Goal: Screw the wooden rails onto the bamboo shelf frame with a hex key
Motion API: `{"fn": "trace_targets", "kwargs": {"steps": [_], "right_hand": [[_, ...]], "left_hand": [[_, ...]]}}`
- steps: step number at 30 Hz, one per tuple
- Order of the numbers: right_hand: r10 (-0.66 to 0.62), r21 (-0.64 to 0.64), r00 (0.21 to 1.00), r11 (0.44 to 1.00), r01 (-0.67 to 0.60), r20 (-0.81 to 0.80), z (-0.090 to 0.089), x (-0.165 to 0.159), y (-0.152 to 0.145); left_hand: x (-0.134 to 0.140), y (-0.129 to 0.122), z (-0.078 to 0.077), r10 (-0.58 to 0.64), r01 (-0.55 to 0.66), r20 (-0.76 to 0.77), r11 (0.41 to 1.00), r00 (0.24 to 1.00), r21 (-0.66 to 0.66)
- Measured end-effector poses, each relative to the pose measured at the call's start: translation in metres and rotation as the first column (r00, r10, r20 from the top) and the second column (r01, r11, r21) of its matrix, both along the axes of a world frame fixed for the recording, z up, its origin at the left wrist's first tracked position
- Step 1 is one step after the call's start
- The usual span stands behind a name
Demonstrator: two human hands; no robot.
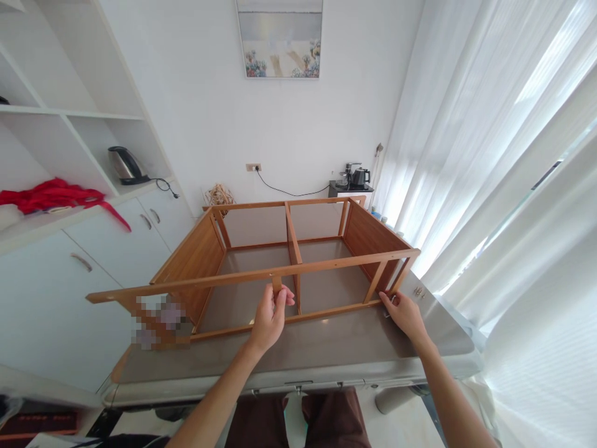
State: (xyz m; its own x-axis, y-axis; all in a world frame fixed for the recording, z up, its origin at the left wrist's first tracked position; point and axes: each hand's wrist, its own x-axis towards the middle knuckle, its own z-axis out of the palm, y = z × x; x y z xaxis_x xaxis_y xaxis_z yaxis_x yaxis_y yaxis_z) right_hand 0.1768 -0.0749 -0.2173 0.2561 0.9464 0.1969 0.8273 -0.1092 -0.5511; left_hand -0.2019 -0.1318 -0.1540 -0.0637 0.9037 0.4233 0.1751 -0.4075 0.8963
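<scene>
Left panel (pixel 191 261): best left unpressed, as the wooden frame (pixel 292 231), laid on the tabletop (pixel 326 345), could be shifted by a push at this end.
Left hand (pixel 274 314): the short slat (pixel 277 284) is pinched between thumb and bent fingers; it should be squared to the front rail (pixel 336 264) and not forced.
Short slat: its upper end is seen at the front rail, above the fingers; its lower part is covered by the hand, so whether the bottom rail (pixel 336 311) is reached cannot be told.
Middle divider (pixel 295 254): set just right of the left fingers, and well used as a guide for alignment.
Right hand (pixel 405 316): placed at the frame's near right corner, fingers curled beside the bottom rail; whether anything is gripped cannot be told. Steadying is best done here.
Metal piece (pixel 387 314): seen just beside the right fingers, too small to be identified.
Small fasteners (pixel 418 291): scattered on the tabletop beyond the right hand, best kept clear of the wrist.
</scene>
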Motion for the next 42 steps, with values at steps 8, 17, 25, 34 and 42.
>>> {"fn": "trace_targets", "kwargs": {"steps": [8,17,25,34,42], "right_hand": [[-0.077,-0.040,0.997,0.996,0.076,-0.017,-0.001,0.026,0.007],[-0.114,-0.051,0.993,0.992,0.114,0.013,-0.029,0.069,0.040],[-0.175,-0.006,0.984,0.985,0.175,-0.012,-0.010,0.044,0.020],[-0.111,0.026,0.994,0.993,0.111,-0.020,0.002,0.066,-0.009],[-0.128,-0.051,0.987,0.990,0.133,0.099,0.021,0.117,-0.021]], "left_hand": [[0.009,-0.004,0.020,0.132,-0.098,-0.293,0.987,0.947,0.125],[0.021,0.002,0.036,0.353,-0.184,-0.657,0.931,0.666,0.314],[0.027,0.008,0.033,0.370,-0.158,-0.660,0.920,0.654,0.359],[0.026,0.011,0.024,0.406,-0.196,-0.620,0.904,0.671,0.379],[0.023,0.020,0.016,0.395,-0.153,-0.590,0.896,0.704,0.417]]}}
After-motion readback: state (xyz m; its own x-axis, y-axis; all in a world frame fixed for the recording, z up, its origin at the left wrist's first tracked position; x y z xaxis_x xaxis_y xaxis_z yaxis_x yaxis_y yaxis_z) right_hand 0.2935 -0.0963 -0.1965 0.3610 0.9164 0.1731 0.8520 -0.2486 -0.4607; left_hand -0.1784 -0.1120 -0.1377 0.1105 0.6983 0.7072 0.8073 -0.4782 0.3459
